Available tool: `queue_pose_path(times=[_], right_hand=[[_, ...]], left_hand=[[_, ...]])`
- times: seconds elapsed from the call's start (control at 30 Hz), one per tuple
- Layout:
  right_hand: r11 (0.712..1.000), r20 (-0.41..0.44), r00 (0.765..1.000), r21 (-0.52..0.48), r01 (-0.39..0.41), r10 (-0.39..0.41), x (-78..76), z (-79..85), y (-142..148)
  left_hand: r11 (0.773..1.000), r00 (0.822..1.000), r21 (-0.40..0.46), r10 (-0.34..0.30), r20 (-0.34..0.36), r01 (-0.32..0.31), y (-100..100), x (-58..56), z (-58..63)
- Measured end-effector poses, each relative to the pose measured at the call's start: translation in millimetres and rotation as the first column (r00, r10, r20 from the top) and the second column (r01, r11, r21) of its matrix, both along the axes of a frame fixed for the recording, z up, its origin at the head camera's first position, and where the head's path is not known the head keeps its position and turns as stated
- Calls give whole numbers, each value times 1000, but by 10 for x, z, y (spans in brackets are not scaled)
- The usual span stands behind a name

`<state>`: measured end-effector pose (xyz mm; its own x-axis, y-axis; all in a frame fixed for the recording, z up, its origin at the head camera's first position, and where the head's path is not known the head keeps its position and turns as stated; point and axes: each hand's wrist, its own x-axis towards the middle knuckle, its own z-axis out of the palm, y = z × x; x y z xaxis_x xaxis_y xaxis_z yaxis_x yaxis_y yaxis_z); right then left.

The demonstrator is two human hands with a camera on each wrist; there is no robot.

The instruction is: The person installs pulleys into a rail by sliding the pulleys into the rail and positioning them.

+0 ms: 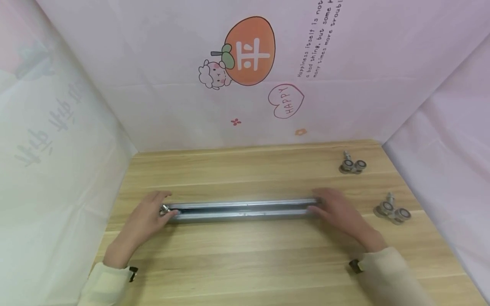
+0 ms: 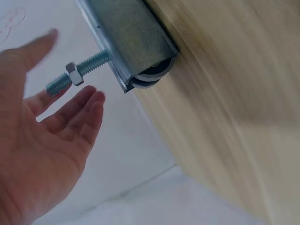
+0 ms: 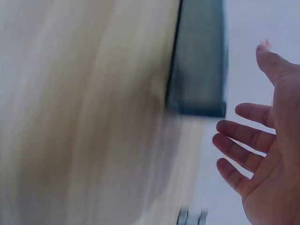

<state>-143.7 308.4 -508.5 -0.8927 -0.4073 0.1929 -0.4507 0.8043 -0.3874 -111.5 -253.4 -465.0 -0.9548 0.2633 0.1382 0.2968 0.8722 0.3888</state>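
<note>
A metal channel rail (image 1: 245, 211) lies crosswise on the wooden board, its open slot facing up. In its left end sits a roller (image 2: 151, 78), partly hidden by the metal, and a threaded bolt (image 2: 93, 63) with a hex nut (image 2: 74, 74) sticks out of the slot. My left hand (image 1: 147, 216) is around that bolt with thumb and fingers spread apart; the index finger lies close to the bolt's tip, and contact is unclear. At the rail's right end is my right hand (image 1: 337, 210), thumb and fingers apart, gripping nothing in the right wrist view.
Two roller hangers with upright bolts stand on the right of the board: one farther back (image 1: 353, 165), one nearer (image 1: 393, 212). Printed cloth (image 1: 172, 110) rises behind the board (image 1: 245, 263) and along both sides.
</note>
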Motion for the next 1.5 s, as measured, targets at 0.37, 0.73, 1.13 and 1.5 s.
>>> queue_pose_path(times=[0.37,0.73,1.13,1.5], right_hand=[[951,166,940,137,276,-297,-138,326,899],[917,207,910,260,304,-360,-184,405,1702],[888,377,821,342,307,-429,-193,383,1997],[897,370,842,359,260,-392,-251,257,2084]], left_hand=[[980,995,193,29,91,-46,-227,-8,-121],[976,981,205,26,192,-66,-289,12,-210],[967,975,248,-6,222,-51,-267,-11,-344],[967,970,251,-18,241,-44,-199,-44,-376]])
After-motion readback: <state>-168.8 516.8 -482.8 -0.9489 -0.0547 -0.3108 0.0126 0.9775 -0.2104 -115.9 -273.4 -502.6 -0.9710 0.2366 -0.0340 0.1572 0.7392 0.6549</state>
